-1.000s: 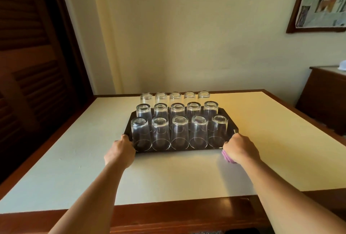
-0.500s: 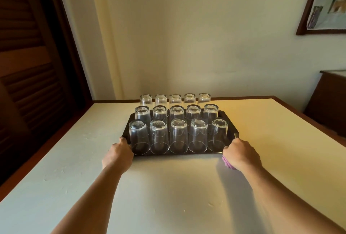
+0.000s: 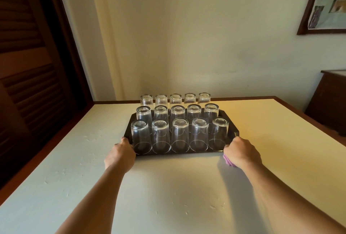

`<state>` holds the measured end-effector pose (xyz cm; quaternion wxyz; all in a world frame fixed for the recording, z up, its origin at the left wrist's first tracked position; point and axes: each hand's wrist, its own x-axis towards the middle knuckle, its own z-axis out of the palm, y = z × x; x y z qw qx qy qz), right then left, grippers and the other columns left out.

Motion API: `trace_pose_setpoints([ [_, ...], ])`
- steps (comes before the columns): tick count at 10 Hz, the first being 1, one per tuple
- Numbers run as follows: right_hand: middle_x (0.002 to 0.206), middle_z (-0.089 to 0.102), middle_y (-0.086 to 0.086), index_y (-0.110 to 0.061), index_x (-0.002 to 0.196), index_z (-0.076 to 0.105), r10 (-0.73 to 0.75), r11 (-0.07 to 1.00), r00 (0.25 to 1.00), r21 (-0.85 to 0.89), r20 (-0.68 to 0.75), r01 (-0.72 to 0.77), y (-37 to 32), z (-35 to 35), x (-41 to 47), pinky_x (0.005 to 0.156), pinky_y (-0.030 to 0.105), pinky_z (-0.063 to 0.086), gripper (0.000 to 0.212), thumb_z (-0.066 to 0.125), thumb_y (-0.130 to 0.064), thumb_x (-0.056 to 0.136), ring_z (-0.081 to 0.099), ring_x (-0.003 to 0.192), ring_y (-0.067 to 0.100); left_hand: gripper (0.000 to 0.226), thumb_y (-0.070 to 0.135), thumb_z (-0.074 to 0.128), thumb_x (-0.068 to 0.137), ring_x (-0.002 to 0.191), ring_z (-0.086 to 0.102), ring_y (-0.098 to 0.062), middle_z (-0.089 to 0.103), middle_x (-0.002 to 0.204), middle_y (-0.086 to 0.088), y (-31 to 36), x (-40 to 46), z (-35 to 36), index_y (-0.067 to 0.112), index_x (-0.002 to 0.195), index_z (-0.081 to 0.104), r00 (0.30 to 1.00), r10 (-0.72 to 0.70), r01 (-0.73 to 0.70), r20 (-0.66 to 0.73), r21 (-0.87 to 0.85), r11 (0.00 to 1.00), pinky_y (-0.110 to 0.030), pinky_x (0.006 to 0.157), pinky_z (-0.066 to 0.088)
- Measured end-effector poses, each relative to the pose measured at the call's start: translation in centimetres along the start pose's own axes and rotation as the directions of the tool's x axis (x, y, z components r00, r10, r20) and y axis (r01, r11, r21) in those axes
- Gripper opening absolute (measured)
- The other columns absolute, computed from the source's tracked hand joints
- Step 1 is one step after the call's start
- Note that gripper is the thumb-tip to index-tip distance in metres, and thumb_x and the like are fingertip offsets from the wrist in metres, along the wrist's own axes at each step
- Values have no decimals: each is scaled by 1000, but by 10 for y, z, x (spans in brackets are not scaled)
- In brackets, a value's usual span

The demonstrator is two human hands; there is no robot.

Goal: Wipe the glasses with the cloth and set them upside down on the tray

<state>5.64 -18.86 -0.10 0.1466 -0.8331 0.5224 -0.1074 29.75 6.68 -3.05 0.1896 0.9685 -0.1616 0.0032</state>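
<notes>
Fifteen glasses (image 3: 180, 134) upside down, bases up, in three rows on black tray (image 3: 236, 132) mid-worktop (image 3: 168, 187), long side crosswise. Left hand (image 3: 119, 156) curled on near-left corner; right hand (image 3: 241, 153) gripping near-right corner, purple cloth (image 3: 228, 161) bunched beneath.

Both hands are gripping a black tray (image 3: 232, 127) of upturned glasses (image 3: 180, 134); the left hand (image 3: 119, 156) at one near corner, the right hand (image 3: 241, 152) also clutching a purple cloth (image 3: 228, 161).

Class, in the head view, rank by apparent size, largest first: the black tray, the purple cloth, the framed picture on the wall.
1. black tray
2. framed picture, cut off by the frame edge, so unsure
3. purple cloth, mostly hidden under the right hand
</notes>
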Motion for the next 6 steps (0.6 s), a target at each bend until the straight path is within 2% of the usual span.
trace_pose_setpoints([
  [2,76,58,3,-11,92,62,-10,1000,1000,-6,18,10,1,-4,2,64,29,43,23,57,-32,100,60,74,28,29,23,38,108,99,64,-37,66,117,-18,3,-3,-9,12,132,51,1000,12,-13,26,51,999,-40,76,52],
  [3,87,61,5,-12,98,62,-10,1000,999,14,34,9,6,-8,-2,67,29,43,26,58,-37,100,60,79,29,32,21,40,106,95,62,-33,66,118,-16,3,-11,-18,14,134,53,998,17,-22,61,72,997,-40,81,55],
  [4,87,66,5,-15,87,61,-42,998,999,46,4,42,14,-14,-14,63,28,41,27,58,-38,100,63,77,28,31,17,43,101,90,63,-30,63,102,-10,2,-28,-29,14,126,61,999,4,-10,50,117,993,-35,76,54],
  [5,70,62,4,-16,64,54,-145,981,989,128,-15,146,17,-17,-34,55,25,39,40,59,-34,99,57,62,22,26,19,41,102,72,59,-22,59,85,-4,11,-57,-42,16,108,67,995,96,-91,-40,115,989,-29,62,44],
  [6,55,63,1,-12,58,51,-292,923,955,275,47,269,14,-17,-54,59,30,54,44,58,-32,97,62,55,21,24,30,46,103,72,60,-20,69,91,-3,17,-85,-48,26,91,66,960,274,-276,-49,-24,961,-29,61,48],
])
